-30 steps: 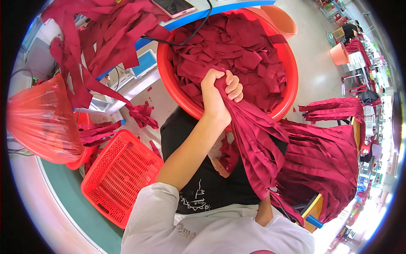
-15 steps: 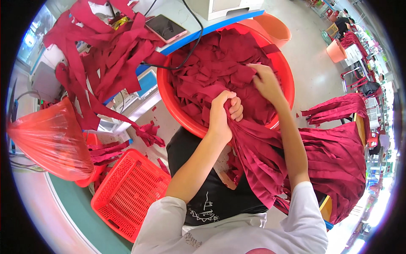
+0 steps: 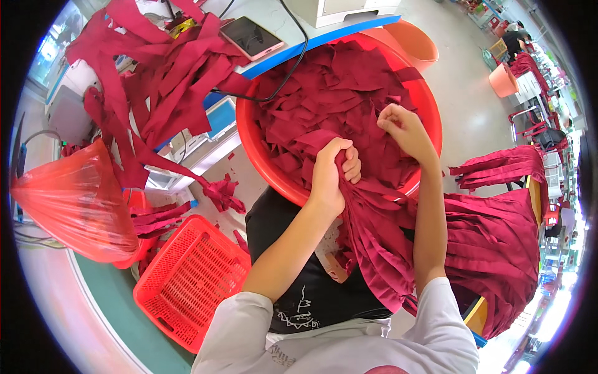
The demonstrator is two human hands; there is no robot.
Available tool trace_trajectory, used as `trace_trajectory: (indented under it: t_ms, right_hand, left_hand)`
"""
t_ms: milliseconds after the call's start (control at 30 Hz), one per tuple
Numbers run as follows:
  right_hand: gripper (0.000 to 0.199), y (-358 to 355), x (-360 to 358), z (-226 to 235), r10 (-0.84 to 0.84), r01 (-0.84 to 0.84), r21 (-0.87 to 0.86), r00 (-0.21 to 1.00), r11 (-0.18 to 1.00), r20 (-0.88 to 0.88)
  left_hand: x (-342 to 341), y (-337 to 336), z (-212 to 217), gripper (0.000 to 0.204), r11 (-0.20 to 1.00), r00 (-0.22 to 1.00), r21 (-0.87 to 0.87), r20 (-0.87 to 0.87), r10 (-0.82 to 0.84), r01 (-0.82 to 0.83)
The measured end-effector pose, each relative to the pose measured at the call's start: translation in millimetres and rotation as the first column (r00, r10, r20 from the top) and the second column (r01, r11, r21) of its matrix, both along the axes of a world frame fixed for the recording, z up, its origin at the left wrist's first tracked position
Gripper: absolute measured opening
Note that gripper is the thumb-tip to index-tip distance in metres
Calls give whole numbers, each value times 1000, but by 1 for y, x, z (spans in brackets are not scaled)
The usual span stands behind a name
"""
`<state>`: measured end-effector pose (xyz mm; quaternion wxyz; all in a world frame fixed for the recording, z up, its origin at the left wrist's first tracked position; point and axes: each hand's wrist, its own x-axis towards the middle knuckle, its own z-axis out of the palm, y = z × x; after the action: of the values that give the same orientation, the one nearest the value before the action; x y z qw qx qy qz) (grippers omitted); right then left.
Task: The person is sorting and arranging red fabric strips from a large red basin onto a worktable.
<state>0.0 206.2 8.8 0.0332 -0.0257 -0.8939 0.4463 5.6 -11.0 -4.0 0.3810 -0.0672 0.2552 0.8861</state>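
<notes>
My left hand (image 3: 333, 171) is closed tightly round a gathered bundle of dark red fabric strips (image 3: 380, 240), which fans down across my lap. Its fist is over the near part of a big red tub (image 3: 249, 146) heaped with dark red fabric pieces (image 3: 336, 81). Above the right part of the heap, my right hand (image 3: 408, 132) has its fingers curled in toward the thumb. Whether anything is pinched there is hidden; a small bit of red cloth shows just beyond the fingers.
Long red strips (image 3: 168, 81) drape over the blue-edged table at left, near a phone (image 3: 252, 37) and a black cable. A red plastic basket (image 3: 193, 283) and a red bag (image 3: 78, 206) are at left. More strips (image 3: 492, 249) hang over a stand at right. An orange bin (image 3: 414, 43) adjoins the tub.
My right hand has moved right and slightly down, away from the bundle, and its fingers have curled in. My left hand keeps its grip on the strips.
</notes>
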Motion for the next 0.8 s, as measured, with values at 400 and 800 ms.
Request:
trace_trajectory:
  t_ms: [400, 800]
  right_hand:
    - [12, -17, 36, 43, 341, -269, -553, 939, 788, 30]
    - [26, -20, 28, 24, 240, -140, -486, 959, 863, 150]
  left_hand:
    - [9, 8, 21, 42, 978, 996, 197, 63, 55, -66]
    - [19, 22, 9, 22, 962, 992, -270, -99, -73, 44]
